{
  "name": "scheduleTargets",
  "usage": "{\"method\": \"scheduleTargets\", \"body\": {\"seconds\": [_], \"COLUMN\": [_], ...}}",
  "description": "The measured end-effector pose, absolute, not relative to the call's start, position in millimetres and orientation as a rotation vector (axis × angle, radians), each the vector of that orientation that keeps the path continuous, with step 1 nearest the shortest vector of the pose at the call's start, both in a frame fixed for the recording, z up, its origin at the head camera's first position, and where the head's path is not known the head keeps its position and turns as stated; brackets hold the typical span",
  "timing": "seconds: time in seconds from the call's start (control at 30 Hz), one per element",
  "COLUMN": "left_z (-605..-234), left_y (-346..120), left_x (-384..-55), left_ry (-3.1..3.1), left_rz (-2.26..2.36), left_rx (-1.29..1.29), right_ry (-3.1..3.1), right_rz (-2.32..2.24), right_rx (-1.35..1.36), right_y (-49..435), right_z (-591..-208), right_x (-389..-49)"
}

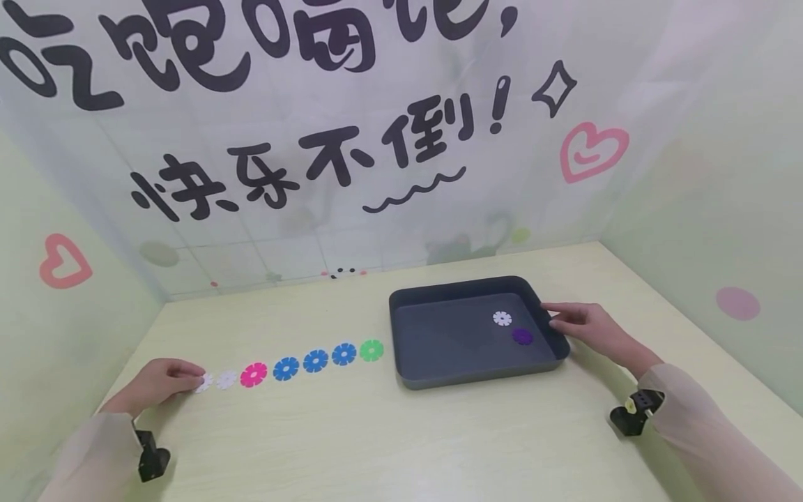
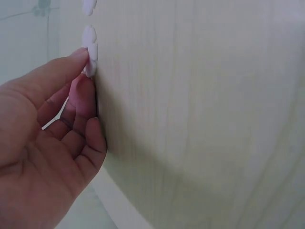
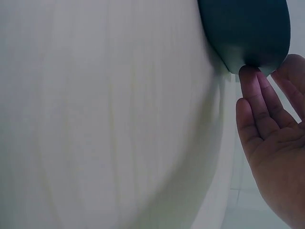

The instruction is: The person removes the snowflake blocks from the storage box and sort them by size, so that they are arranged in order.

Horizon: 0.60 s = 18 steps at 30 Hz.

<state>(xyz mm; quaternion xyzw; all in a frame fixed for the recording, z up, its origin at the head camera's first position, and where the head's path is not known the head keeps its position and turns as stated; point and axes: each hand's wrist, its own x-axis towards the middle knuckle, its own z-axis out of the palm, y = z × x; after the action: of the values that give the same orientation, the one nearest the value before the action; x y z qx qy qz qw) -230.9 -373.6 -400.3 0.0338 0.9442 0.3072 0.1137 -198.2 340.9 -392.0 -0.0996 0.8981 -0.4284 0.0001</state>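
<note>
At the left end of a row of notched plastic snowflake discs, my left hand (image 1: 157,383) pinches a white snowflake disc (image 2: 90,50) close to the tabletop. Another white disc (image 1: 227,380) lies just right of it, followed by a pink disc (image 1: 254,375), three blue discs (image 1: 316,361) and a green disc (image 1: 371,350). My right hand (image 1: 592,329) holds the right wall of a dark grey tray (image 1: 464,380), with fingertips against its outer side in the right wrist view. Inside the tray, near that wall, are a white disc (image 1: 502,318) and a purple disc (image 1: 523,337).
The pale wood-grain table (image 1: 401,446) is enclosed by printed fabric walls at the back (image 1: 282,237), left and right. The green disc is close to the tray's left side. A small black device (image 1: 153,457) is strapped at each wrist.
</note>
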Motion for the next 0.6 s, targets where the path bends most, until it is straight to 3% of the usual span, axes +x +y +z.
{"method": "scheduleTargets", "body": {"seconds": [0.6], "left_z": [-377.5], "left_y": [-358.6], "left_x": [-234.3], "left_ry": [2.794], "left_rz": [0.868], "left_rx": [0.204], "right_ry": [2.843], "right_rz": [-1.332], "right_rx": [-0.308], "right_y": [339.8], "right_z": [-391.7], "right_x": [-198.1]}}
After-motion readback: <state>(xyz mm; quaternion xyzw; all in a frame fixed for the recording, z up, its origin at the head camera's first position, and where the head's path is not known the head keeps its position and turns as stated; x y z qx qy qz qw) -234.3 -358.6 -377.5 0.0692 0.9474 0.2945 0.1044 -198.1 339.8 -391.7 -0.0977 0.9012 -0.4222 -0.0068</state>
